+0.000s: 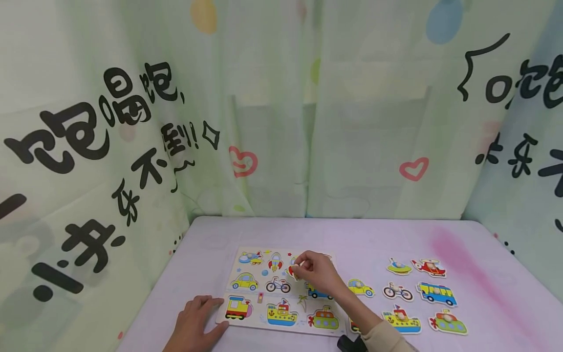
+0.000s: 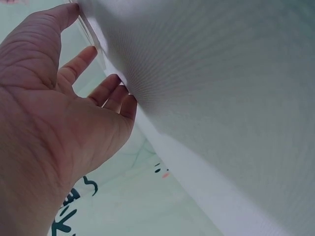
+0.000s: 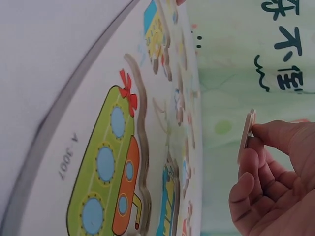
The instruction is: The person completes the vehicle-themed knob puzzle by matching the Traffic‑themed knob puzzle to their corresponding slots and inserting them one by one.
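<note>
My right hand (image 1: 320, 276) pinches a small rocket puzzle piece (image 1: 292, 272) between thumb and fingertips, above the upper right part of a white puzzle board (image 1: 250, 326). In the right wrist view the thin piece (image 3: 245, 137) shows edge-on, raised off the board, with the other fingers curled below. The board carries pictures of vehicles, including a rocket (image 1: 275, 263), a bicycle (image 1: 278, 285) and a submarine (image 3: 103, 167). My left hand (image 1: 195, 320) rests at the board's lower left edge, fingers and thumb spread, fingertips touching the edge. My right hand and forearm hide part of the board.
Right of the board lie several loose pieces: a yellow car (image 1: 360, 288), a flying saucer (image 1: 399, 267), a helicopter (image 1: 429, 268), a bicycle (image 1: 398, 292), a bus (image 1: 437, 294), a ship (image 1: 401, 321) and a submarine (image 1: 447, 323). Printed curtains (image 1: 352, 122) surround the pale table (image 1: 488, 322).
</note>
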Motion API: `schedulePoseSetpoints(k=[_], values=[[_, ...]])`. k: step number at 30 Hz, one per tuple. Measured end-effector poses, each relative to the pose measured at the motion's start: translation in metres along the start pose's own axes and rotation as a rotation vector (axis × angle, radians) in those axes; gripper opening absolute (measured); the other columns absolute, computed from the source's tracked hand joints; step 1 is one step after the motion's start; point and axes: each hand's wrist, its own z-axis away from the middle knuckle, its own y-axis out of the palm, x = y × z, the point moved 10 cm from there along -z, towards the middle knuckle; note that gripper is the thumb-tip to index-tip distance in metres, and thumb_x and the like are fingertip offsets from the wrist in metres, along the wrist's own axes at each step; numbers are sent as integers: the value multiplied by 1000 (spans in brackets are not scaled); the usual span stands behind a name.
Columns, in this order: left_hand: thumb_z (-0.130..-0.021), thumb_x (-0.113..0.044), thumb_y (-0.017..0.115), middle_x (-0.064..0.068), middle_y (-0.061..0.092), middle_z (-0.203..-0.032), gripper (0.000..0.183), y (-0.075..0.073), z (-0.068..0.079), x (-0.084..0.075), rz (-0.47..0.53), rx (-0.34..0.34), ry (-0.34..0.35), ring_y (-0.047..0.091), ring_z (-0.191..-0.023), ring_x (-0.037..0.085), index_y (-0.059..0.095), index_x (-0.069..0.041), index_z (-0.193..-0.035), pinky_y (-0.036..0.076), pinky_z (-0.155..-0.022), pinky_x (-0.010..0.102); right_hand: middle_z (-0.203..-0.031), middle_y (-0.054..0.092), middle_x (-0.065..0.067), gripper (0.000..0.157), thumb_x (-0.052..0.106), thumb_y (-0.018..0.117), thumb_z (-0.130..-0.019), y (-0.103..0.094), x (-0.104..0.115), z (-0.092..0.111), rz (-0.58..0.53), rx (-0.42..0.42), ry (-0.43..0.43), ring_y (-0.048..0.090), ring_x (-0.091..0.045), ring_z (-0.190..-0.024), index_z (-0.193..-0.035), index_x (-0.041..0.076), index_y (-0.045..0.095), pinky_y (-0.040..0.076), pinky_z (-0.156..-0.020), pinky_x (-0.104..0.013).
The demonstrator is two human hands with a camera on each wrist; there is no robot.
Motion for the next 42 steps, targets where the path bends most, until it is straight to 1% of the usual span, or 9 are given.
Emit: schedulePoseSetpoints(k=[5, 7, 10, 16, 20, 28, 34, 42], values=[[-80, -45, 85, 11, 58, -130, 55, -1, 0, -1, 1, -3, 4, 53, -117, 34, 70, -20, -126, 46, -99, 63, -68, 58, 4, 10, 15, 74, -93, 8, 0, -6, 52, 11, -16, 51, -11, -59, -93, 7, 68, 40, -54, -23], [-79, -45, 85, 11, 58, -131, 55, -1, 0, -1, -1, -2, 1, 52, -117, 34, 70, -20, -126, 46, -99, 64, -68, 57, 4, 10, 15, 75, -92, 11, -1, -9, 69, 15, -8, 50, -11, -59, -93, 8, 68, 38, -54, -23], [-79, -46, 85, 11, 57, -132, 56, -1, 0, 0, -2, -1, -8, 52, -117, 34, 70, -21, -126, 47, -98, 64, -68, 56, 4, 10, 15, 75, -92, 15, -1, -13, 83, 15, -7, 49, -11, -59, -93, 8, 68, 37, -53, -23], [-79, -46, 85, 11, 57, -132, 56, 0, 0, 0, -4, -2, -13, 52, -118, 34, 70, -21, -127, 47, -99, 64, -69, 55, 6, 9, 17, 75, -90, 22, 2, -22, 150, 16, -25, 46, -10, -59, -93, 10, 69, 35, -52, -22], [-79, -46, 85, 11, 57, -133, 56, 0, 0, 1, -6, -3, -17, 52, -118, 34, 69, -21, -127, 47, -99, 64, -69, 54, 5, 10, 17, 75, -91, 29, 5, -26, 174, 37, -28, 46, -10, -59, -93, 11, 69, 35, -52, -22], [-79, -46, 85, 11, 57, -131, 56, 0, 0, 0, 0, -5, -3, 52, -118, 34, 70, -20, -126, 46, -99, 63, -71, 53, 4, 12, 20, 76, -91, 37, 11, -34, 221, 54, -18, 46, -11, -62, -92, 11, 68, 35, -53, -23], [-79, -45, 85, 10, 57, -132, 55, 0, 0, 0, 7, -2, -9, 51, -120, 35, 70, -22, -126, 45, -100, 64, -73, 54, 4, 13, 21, 76, -92, 43, 8, -41, 254, 74, 5, 48, -11, -65, -91, 11, 67, 36, -55, -23], [-80, -45, 84, 10, 57, -131, 55, 0, 1, 0, 3, -7, 7, 51, -120, 33, 69, -21, -127, 44, -101, 64, -77, 54, 1, 13, 21, 75, -93, 46, 5, -46, 249, 88, 48, 49, -14, -69, -92, 11, 66, 38, -57, -26]])
